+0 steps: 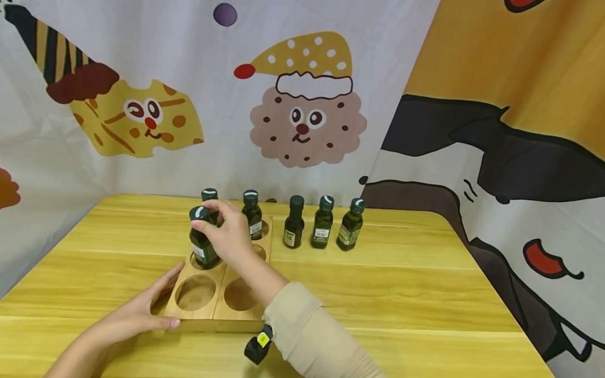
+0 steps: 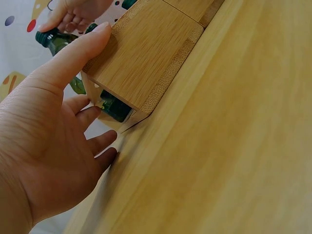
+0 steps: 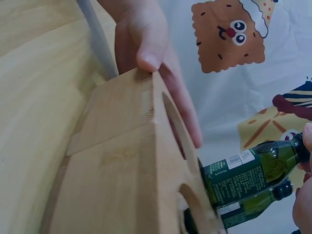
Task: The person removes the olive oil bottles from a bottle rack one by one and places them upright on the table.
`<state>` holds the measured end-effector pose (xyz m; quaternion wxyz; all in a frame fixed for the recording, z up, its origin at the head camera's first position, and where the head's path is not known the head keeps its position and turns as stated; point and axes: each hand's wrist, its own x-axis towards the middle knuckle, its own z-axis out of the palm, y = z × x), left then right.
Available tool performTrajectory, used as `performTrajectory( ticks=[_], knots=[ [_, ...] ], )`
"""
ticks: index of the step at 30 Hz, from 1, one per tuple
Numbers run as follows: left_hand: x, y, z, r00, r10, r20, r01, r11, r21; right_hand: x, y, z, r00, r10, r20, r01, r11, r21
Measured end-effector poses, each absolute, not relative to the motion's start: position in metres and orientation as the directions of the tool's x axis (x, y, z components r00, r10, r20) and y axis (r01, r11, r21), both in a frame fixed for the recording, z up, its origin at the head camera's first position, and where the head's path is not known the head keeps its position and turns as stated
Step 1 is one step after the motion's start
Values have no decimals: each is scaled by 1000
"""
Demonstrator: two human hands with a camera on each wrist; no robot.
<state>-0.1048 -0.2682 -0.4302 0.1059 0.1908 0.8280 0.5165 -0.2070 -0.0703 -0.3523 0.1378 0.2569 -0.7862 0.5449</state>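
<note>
My right hand (image 1: 233,234) pinches the dark green cap of a small green glass bottle (image 1: 202,248) between thumb and fingers. The bottle's base is at a round hole on the left side of a wooden bottle rack (image 1: 237,325); how deep it sits cannot be told. My left hand (image 1: 133,316) holds the rack's near left corner, thumb at the front face and fingers along the left side. Behind the held bottle, another bottle (image 1: 209,194) stands in the rack, partly hidden by my right hand. A further bottle (image 1: 252,216) stands at the rack's back right.
Right of the rack, a slim dark bottle (image 1: 294,223) and two green bottles (image 1: 323,223) stand in a row on the wooden table (image 1: 403,304). A cartoon-printed cloth (image 1: 197,52) hangs behind. A black strap device (image 1: 258,346) hangs under my right wrist.
</note>
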Motion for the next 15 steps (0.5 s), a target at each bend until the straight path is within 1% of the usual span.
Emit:
performTrajectory(
  ticks=[8,15],
  knots=[
    [-105,-269,-431,-903,429,24,209,390,897,-205,-62,-336,-789,-261,556,-612,259,-747],
    [-106,-270,-432,-906,423,33,218,398,891,-203,-53,-323,-789,-246,563,-613,254,-748]
  ],
)
